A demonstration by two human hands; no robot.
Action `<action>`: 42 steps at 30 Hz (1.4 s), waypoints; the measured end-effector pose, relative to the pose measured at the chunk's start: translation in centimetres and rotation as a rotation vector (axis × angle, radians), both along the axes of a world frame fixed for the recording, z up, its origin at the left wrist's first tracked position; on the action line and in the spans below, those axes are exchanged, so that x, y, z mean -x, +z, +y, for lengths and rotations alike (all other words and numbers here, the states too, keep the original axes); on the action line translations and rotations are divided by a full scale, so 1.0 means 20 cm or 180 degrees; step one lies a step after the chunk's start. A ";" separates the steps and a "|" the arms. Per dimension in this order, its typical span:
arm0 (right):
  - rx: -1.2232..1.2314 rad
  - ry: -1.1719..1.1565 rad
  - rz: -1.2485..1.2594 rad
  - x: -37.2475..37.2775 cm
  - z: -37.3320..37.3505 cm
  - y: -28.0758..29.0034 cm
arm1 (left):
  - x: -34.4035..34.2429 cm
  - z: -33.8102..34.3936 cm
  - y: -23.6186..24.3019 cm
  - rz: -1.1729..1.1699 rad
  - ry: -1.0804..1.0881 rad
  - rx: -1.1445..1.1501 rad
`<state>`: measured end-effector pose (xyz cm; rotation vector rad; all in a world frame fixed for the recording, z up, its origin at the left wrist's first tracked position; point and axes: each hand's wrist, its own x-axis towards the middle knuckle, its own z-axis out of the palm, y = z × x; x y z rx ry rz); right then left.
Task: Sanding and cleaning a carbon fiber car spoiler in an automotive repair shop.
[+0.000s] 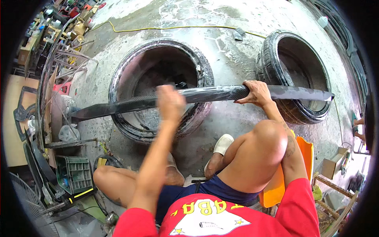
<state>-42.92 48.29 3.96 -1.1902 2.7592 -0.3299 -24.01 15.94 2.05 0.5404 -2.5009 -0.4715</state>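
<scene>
A long, slightly curved black strip (136, 103) with a carbon-fibre weave lies across two tires, with pale smears along its right part. The left tire (203, 71) lies under the strip's middle, dusty and whitened round its rim. Under the right end is a second tire (272, 75), tilted. My right hand (256, 94) is closed round the strip between the tires, fingers over the far edge and thumb on the near side. Over the left tire, my left hand (171, 104) is on or just above the strip; motion blur hides its fingers and anything under them.
A yellow cable or hose (169, 28) crosses the stained concrete floor behind the tires. To the left stand a metal frame (71, 53), a green plastic crate (75, 173) and a fan (25, 197). An orange plastic chair (274, 191) is by my right side, near a cardboard box (332, 164).
</scene>
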 end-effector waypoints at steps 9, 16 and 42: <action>0.0358 -0.0122 0.0451 -0.07 0.06 -0.06 | -0.04 -0.07 0.01 -0.0047 -0.0022 0.0087; 0.0473 -0.0101 0.0539 -0.10 0.09 -0.05 | 0.15 0.41 0.00 0.0480 -0.0083 0.0895; 0.0081 -0.0033 0.0177 -0.01 0.03 0.00 | -0.06 -0.03 -0.12 0.0735 0.1235 0.0279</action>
